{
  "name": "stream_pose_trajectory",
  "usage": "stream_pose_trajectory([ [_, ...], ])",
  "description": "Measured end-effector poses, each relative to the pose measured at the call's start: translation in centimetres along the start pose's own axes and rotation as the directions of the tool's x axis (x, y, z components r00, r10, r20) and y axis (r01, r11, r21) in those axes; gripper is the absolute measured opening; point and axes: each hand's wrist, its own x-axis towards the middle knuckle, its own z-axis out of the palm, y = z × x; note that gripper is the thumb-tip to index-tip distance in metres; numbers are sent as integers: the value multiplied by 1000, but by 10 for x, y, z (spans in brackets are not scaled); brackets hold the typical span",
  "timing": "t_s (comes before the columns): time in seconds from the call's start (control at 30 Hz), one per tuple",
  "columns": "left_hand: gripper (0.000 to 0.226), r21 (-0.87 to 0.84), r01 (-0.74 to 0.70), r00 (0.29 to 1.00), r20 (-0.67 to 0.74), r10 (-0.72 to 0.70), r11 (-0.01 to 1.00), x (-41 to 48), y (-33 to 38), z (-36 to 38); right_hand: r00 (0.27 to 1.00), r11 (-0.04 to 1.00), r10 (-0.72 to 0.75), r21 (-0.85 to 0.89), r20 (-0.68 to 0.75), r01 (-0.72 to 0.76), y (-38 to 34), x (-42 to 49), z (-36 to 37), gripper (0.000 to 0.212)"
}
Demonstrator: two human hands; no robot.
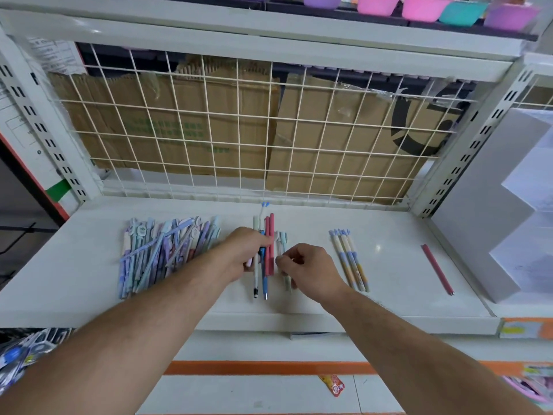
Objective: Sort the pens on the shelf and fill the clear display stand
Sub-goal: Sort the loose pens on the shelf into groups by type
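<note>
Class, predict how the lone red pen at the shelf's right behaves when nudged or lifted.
The red pen looks slim and round, so it would probably roll on the smooth shelf. Its straight barrel suggests stiffness; so thin, it is likely light.

shelf (389,265): white | lone pen (437,269): red | pen heap (161,253): pastel blue-purple
</note>
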Motion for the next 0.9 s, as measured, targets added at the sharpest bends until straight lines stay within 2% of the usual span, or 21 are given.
stream_pose_trajectory([
  [0.13,12,-60,-28,997,65,32,998,-11,5,22,997,996,34,79,65,-39,2,-3,-8,26],
  [0.3,14,-63,-43,993,109,49,997,-17,11,46,996,995,70,71,52,-73,12,-3,-30,19],
  [0.47,15,-84,-34,992,121,44,996,-13,18,80,990,980,142,138,20,-144,25,-6,-61,15],
  [0.63,11,-54,-33,988,148,41,998,-6,26,122,976,969,205,152,-79,-192,52,-11,-101,10],
  [0.73,4,-58,-17,983,183,27,998,-4,29,149,955,969,245,79,-166,-235,73,-14,-130,7],
  [0.83,14,-34,-17,979,202,24,999,-1,30,176,932,958,256,-64,-257,-281,96,-13,-157,6],
  [0.9,4,-8,-24,981,192,25,1000,-1,32,192,917,930,257,-179,-305,-320,111,-12,-174,6],
])
